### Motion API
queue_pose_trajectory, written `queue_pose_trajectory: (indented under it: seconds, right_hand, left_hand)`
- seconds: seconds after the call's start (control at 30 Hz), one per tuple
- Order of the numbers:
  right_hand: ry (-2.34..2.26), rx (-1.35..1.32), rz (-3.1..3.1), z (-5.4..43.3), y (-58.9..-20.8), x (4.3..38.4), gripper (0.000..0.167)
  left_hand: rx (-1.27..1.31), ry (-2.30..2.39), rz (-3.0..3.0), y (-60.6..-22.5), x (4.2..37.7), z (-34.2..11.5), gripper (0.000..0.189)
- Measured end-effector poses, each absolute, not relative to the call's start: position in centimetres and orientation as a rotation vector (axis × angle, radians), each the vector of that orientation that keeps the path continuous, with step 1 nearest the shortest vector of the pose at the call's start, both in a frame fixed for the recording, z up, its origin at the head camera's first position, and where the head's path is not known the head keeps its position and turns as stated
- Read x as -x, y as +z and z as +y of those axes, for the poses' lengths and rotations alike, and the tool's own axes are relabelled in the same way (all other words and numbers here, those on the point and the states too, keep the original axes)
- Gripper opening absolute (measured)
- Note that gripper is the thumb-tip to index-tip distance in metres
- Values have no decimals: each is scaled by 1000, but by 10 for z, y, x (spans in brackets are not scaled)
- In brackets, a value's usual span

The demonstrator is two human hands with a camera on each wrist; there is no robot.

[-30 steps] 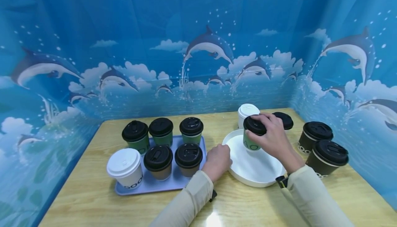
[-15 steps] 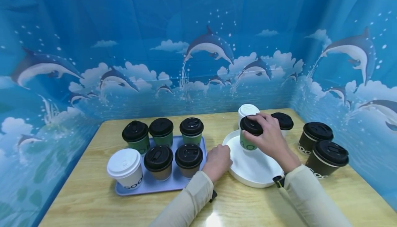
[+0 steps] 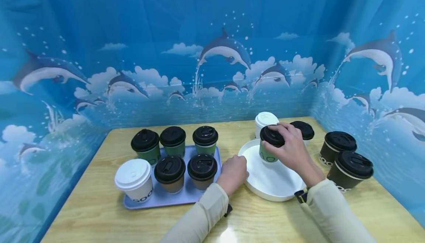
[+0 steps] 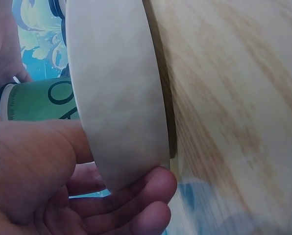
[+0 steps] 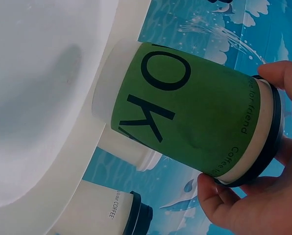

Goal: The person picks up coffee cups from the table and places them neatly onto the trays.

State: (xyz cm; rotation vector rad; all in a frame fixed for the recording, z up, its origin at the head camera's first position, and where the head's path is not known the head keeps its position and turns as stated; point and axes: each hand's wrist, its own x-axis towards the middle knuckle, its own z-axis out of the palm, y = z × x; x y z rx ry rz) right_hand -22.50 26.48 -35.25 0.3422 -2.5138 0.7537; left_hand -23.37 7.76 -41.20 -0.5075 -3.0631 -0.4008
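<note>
My right hand [image 3: 293, 150] grips a green paper coffee cup [image 3: 267, 155] by its black lid, fingers and thumb spread around the lid's edge. The cup stands nearly upright over the back left part of a round white tray [image 3: 277, 185]. In the right wrist view the base of the cup [image 5: 190, 107] overlaps the tray's inner wall. My left hand [image 3: 234, 173] holds the tray's left rim. The left wrist view shows its thumb on the inner side of the rim and its fingertips curled beneath the tray [image 4: 119, 93].
Left of the round tray, a lilac rectangular tray [image 3: 186, 198] bears several lidded cups, green, brown and one white cup [image 3: 134, 180]. Behind the round tray stand another white cup [image 3: 265, 119] and a black-lidded cup [image 3: 303, 129]. Two dark cups [image 3: 348, 171] stand at the right.
My right hand shifts the green cup slightly left, then back right, over the round tray. The left hand keeps its place on the rim.
</note>
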Motion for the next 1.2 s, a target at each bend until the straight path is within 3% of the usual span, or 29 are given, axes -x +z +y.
queue_pose_trajectory:
  seconds: [1.2]
  right_hand:
    - [761, -354, -2516, 266, -354, 227, 53]
  left_hand:
    - [520, -408, -3039, -413, 234, 76, 11]
